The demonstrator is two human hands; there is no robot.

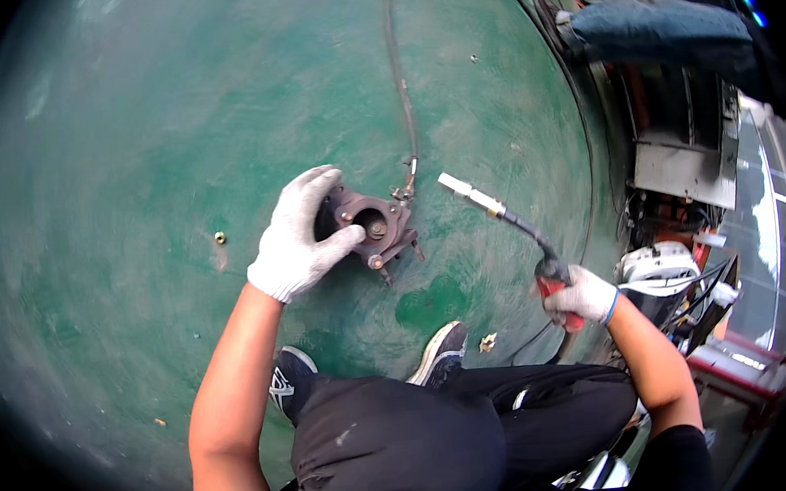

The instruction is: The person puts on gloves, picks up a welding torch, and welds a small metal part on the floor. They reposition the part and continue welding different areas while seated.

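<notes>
My left hand (305, 239), in a white knit glove, grips a rusty brown cast-metal housing (396, 219) by its left side. The thumb lies across the near rim of its round opening, and the other fingers reach behind it. Studs and a bolted flange stick out from the housing. A small clamp on a cable end (404, 191) sits against its upper right edge. Off to the right, my right hand (586, 297), also gloved, is closed around the red-and-black handle of a welding torch (511, 218). The torch's pale nozzle points toward the housing, apart from it.
A dark cable (398, 70) runs up the green floor (125, 128). Another cable (575, 93) curves along the right. A small brass-coloured ring (220, 238) and a metal scrap (487, 342) lie on the floor. At the upper right is another person's leg (662, 26) beside equipment.
</notes>
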